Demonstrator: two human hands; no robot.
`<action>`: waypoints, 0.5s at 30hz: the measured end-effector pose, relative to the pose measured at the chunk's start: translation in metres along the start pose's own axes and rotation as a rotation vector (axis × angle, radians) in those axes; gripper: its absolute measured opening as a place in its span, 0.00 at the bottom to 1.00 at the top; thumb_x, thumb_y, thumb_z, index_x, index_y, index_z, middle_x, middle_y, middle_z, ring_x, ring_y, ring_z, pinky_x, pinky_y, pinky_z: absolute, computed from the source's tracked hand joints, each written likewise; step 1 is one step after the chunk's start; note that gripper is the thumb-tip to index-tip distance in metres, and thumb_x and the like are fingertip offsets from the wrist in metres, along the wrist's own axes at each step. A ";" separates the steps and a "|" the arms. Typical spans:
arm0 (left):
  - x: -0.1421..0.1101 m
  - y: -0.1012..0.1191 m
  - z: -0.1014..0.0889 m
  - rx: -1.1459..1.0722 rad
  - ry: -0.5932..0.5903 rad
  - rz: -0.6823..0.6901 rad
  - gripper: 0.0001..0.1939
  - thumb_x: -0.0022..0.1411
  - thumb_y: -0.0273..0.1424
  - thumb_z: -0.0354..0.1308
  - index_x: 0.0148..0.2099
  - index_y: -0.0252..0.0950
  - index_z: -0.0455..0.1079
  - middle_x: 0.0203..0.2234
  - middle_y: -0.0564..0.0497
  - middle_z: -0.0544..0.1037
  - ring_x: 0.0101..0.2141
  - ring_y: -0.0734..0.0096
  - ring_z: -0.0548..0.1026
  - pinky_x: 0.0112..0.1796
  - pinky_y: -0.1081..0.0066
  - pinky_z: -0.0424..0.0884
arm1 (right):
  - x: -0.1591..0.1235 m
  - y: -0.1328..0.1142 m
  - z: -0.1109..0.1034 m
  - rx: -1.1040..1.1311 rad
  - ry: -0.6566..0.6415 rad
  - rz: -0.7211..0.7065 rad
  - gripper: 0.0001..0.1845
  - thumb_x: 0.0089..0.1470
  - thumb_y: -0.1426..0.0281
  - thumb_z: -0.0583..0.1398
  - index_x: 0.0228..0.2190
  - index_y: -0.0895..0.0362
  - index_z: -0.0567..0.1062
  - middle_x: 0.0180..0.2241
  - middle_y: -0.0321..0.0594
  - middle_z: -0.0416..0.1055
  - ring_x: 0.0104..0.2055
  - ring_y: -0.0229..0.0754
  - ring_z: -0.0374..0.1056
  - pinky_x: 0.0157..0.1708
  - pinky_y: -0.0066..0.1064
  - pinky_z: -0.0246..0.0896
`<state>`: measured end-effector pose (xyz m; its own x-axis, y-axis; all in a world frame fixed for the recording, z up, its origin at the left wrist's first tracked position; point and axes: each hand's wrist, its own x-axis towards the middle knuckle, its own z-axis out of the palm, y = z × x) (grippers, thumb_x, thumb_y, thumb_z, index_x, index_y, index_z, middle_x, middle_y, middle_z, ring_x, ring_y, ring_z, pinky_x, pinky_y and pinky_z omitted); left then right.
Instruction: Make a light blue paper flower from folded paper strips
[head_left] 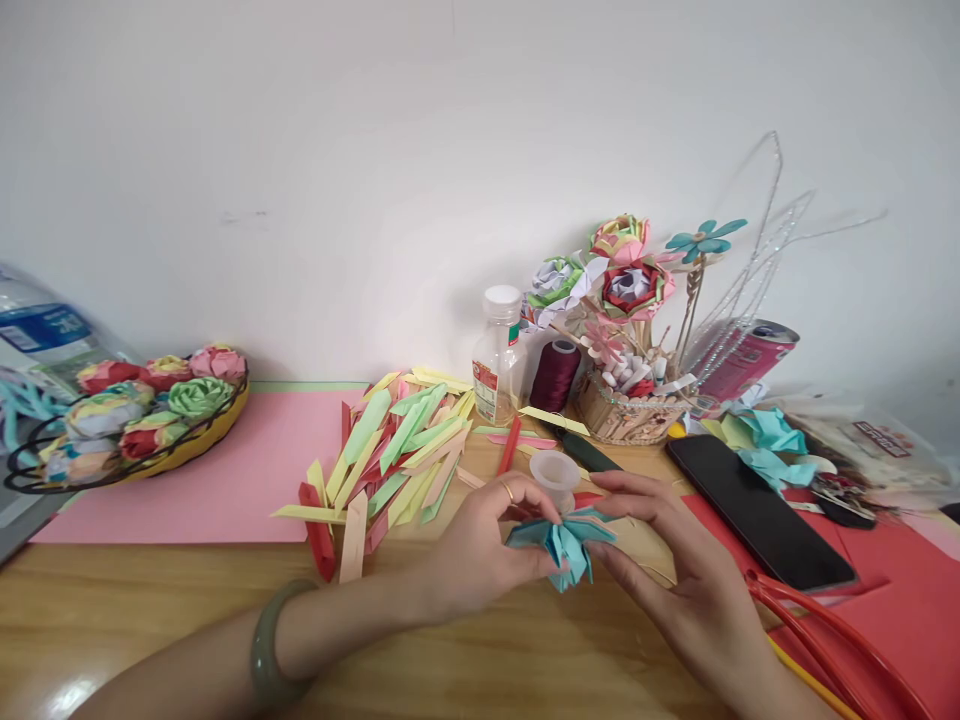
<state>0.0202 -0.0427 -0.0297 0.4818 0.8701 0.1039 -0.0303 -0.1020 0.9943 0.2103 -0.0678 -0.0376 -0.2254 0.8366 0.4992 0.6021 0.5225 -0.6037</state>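
Between my two hands is a blue folded-paper flower (pixel 570 548), its petals spread out and pointing toward me. My left hand (pixel 480 545) pinches its left side between thumb and fingers, with a ring on one finger. The fingers and thumb of my right hand (pixel 671 555) close on the flower's right-hand petals. Just behind the flower stands a small translucent cup (pixel 555 472). Left of my left hand lies a loose pile of folded paper strips (pixel 405 440) in yellow, green, red and peach.
A basket (pixel 127 460) of paper flowers stands on pink paper (pixel 247 490) at left. Behind are a clear bottle (pixel 499 360), a dark red thread spool (pixel 555 375) and a flower-filled holder (pixel 634 412). At right lie a black phone (pixel 757 510) and red-handled scissors (pixel 825 640).
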 end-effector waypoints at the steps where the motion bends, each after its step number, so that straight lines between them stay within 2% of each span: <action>1: 0.000 0.000 0.001 0.031 0.020 0.041 0.10 0.46 0.25 0.62 0.31 0.35 0.64 0.32 0.50 0.68 0.36 0.69 0.68 0.40 0.69 0.65 | 0.000 0.000 0.000 -0.025 0.009 -0.038 0.10 0.52 0.70 0.58 0.38 0.48 0.68 0.45 0.40 0.66 0.47 0.45 0.64 0.44 0.39 0.63; 6: -0.005 0.003 0.003 0.214 0.047 0.175 0.09 0.49 0.26 0.61 0.33 0.35 0.64 0.33 0.49 0.68 0.36 0.71 0.68 0.39 0.71 0.65 | -0.001 -0.004 -0.003 -0.127 0.051 -0.256 0.09 0.50 0.76 0.58 0.35 0.51 0.69 0.40 0.42 0.69 0.43 0.45 0.66 0.40 0.38 0.64; 10: -0.015 0.009 0.005 0.274 -0.039 0.206 0.11 0.51 0.27 0.58 0.38 0.34 0.63 0.35 0.47 0.70 0.37 0.69 0.69 0.40 0.69 0.66 | -0.003 -0.011 -0.004 -0.173 0.108 -0.429 0.08 0.48 0.79 0.59 0.31 0.57 0.70 0.37 0.45 0.71 0.42 0.44 0.67 0.39 0.36 0.65; 15: -0.023 0.001 0.009 0.309 -0.022 0.213 0.05 0.53 0.29 0.55 0.34 0.33 0.64 0.30 0.47 0.72 0.32 0.70 0.70 0.35 0.70 0.68 | -0.010 -0.013 0.000 -0.180 0.077 -0.534 0.07 0.46 0.81 0.59 0.30 0.60 0.70 0.33 0.45 0.72 0.37 0.40 0.68 0.35 0.31 0.66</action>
<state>0.0168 -0.0676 -0.0311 0.5115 0.8036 0.3043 0.1318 -0.4233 0.8964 0.2044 -0.0828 -0.0346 -0.4818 0.4462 0.7541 0.5426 0.8277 -0.1432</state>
